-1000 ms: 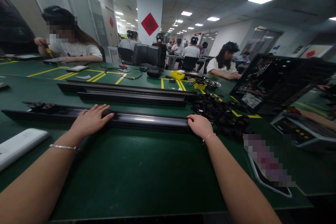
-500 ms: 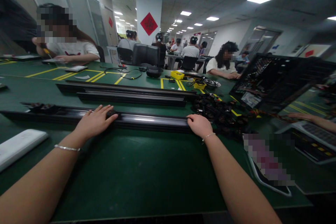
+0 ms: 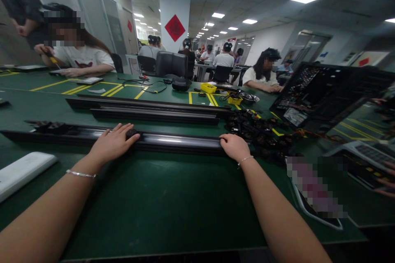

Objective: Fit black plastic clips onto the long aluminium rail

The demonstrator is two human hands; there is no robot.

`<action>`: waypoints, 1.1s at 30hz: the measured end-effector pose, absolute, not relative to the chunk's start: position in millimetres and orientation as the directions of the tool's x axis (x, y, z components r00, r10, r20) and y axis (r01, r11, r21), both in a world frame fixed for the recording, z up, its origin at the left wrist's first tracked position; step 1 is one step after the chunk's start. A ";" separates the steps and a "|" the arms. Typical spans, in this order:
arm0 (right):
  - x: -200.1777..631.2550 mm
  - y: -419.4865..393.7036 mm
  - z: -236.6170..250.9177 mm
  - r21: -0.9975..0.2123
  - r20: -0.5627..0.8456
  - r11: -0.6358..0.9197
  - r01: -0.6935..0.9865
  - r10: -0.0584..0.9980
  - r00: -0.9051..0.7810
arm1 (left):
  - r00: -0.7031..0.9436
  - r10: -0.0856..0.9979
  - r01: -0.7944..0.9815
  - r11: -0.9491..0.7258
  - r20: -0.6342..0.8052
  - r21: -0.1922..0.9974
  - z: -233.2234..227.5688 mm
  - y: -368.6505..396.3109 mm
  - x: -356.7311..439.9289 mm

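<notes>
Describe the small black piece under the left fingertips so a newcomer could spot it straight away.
Start at the green table and find the nearest long dark rail, which both hands rest on. Follow it from the right hand at its end towards the left hand. The small black piece sits on the rail at those fingertips, apart from the heap of black parts.

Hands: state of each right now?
Left hand: open, flat on the rail, fingertips at a small black part.
Right hand: closed on the rail's end.
</notes>
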State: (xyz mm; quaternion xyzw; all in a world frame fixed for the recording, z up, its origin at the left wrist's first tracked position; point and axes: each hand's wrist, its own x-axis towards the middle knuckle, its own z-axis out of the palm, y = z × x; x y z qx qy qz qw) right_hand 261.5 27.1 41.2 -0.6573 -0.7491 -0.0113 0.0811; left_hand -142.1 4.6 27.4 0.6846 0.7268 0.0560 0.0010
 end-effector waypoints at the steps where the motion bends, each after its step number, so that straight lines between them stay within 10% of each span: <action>1: 261.6 27.2 41.0 -0.090 0.135 0.136 0.987 0.983 -0.123 | -0.059 0.995 0.995 0.052 0.076 0.083 27.4 4.5 -142.3; 33: 262.5 27.7 39.5 -0.089 0.142 0.136 0.987 0.982 -0.122 | 0.112 0.972 0.993 -0.118 0.206 0.017 22.1 2.7 -103.2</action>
